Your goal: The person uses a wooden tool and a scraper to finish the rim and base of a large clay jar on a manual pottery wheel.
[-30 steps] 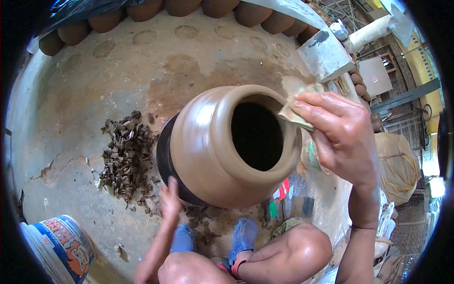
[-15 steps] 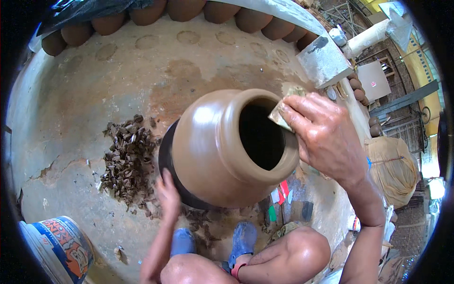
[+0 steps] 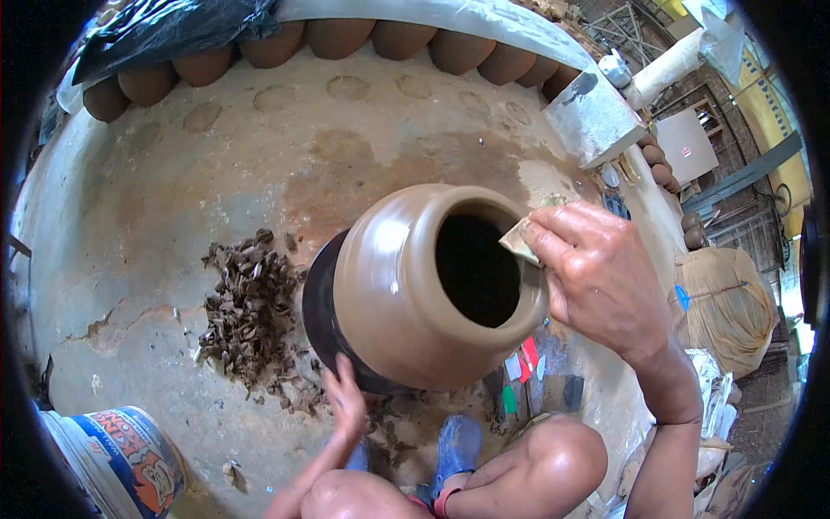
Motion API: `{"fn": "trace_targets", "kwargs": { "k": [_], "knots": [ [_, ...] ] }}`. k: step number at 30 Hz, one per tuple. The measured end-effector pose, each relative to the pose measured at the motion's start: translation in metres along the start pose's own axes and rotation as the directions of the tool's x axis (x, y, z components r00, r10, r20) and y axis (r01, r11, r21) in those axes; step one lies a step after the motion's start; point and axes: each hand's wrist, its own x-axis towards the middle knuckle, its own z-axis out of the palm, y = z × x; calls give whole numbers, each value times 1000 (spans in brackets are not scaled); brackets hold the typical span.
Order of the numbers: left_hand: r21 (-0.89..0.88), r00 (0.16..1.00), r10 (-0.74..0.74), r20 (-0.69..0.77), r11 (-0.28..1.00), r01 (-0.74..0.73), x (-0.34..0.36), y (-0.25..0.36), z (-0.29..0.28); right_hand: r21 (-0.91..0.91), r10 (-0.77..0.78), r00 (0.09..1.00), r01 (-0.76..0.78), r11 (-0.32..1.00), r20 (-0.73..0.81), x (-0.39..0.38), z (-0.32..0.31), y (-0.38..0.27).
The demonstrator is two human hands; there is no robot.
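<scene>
A large, wet clay pot [image 3: 380, 285] with a wide mouth and rounded shoulder stands on a dark round turntable [image 3: 322, 303]. My right hand [image 3: 601, 277] pinches a folded, damp, yellowish cloth [image 3: 520, 242] over the right side of the pot's rim, one corner reaching inside the mouth. Low at the turntable's near edge is my left hand [image 3: 347, 405], its fingers stretched out and holding nothing. Whether those fingertips touch the edge, I cannot tell. The pot's inside is dark.
A heap of clay trimmings [image 3: 251, 311] lies left of the turntable. A printed bucket [image 3: 117, 463] stands at the lower left. Small tools [image 3: 527, 359] lie right of my feet. Several pots [image 3: 341, 36] line the far wall, and a cloth-covered bundle [image 3: 726, 303] sits at the right.
The whole view has shifted slightly. My left hand has moved along the turntable's near edge, toward the right. The cloth stays at the rim in my right hand.
</scene>
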Motion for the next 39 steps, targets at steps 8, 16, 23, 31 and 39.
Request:
{"fn": "trace_targets", "kwargs": {
  "k": [8, 16, 23, 31, 39],
  "knots": [
    [-184, 947, 259, -191, 938, -293, 10, 41, -20, 63, 71, 997, -72, 995, 15, -9, -2, -2],
    [65, 914, -231, 334, 973, 222, -60, -29, 10, 210, 79, 997, -80, 974, 17, -10, -12, 2],
    [-179, 949, 193, -247, 954, -241, 26, 46, -33, 255, 75, 989, -40, 966, -131, -7, 7, 10],
    [-42, 990, -134, 33, 990, 135, -54, -4, 19, 240, 113, 993, -104, 965, -25, -18, -1, 9],
    [228, 838, 405, -366, 912, -342, 30, -32, -5, 260, 137, 991, -130, 957, -9, -16, -7, -3]
  ]
}}
